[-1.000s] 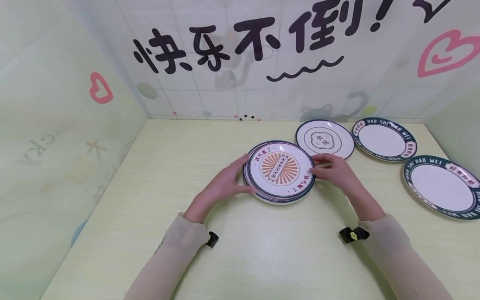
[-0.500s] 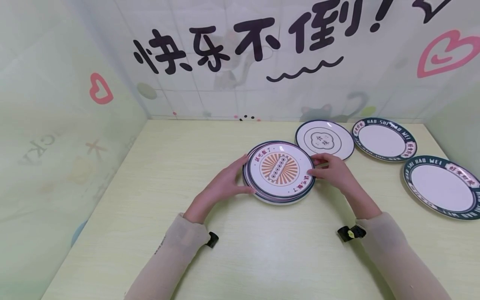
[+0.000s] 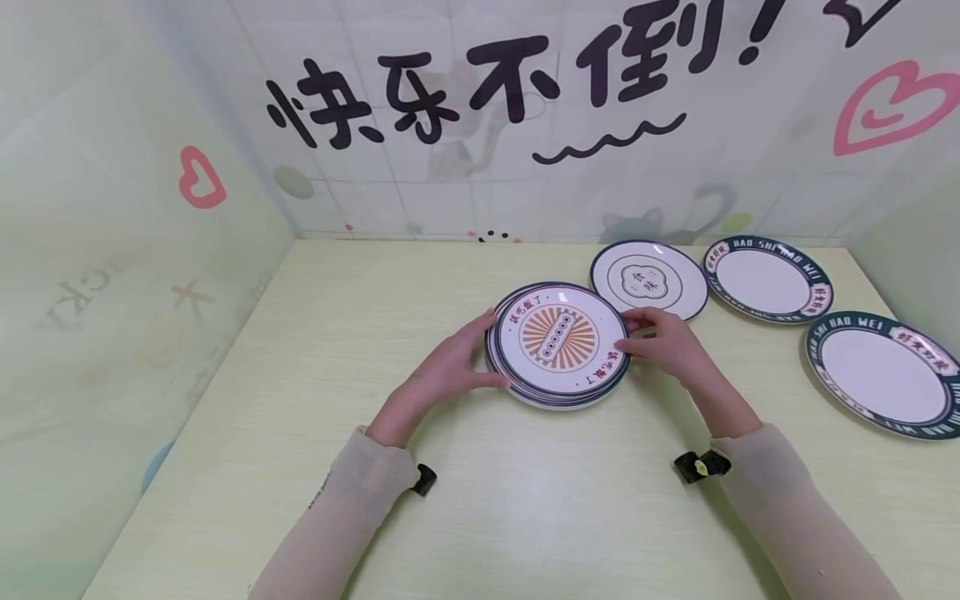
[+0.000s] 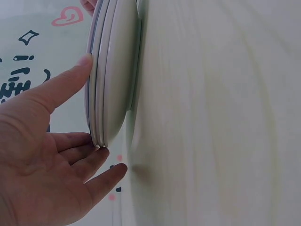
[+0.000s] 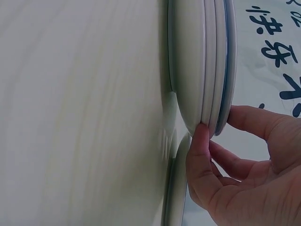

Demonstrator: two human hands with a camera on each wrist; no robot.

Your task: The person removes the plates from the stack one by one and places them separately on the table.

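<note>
A stack of several round plates (image 3: 561,337) sits mid-table; its top plate shows an orange sunburst and red lettering. My left hand (image 3: 450,360) touches the stack's left rim, thumb and fingers spread along it and fairly straight in the left wrist view. On the opposite side my right hand (image 3: 671,342) pinches the rim, thumb at the top plate and fingertips at the plates below (image 5: 209,70). In both wrist views the plate edges lie close together. The lower plates' faces are hidden.
Behind the stack lies a small plate (image 3: 618,292) with a blue rim. Two oval plates with dark green rims, a rear one (image 3: 768,281) and a nearer one (image 3: 885,375), lie to the right. A printed wall panel (image 3: 420,200) borders the table's back.
My right wrist has shifted slightly to the left, and my right thumb lies a little further over the top plate. The left hand and the stack stay in place.
</note>
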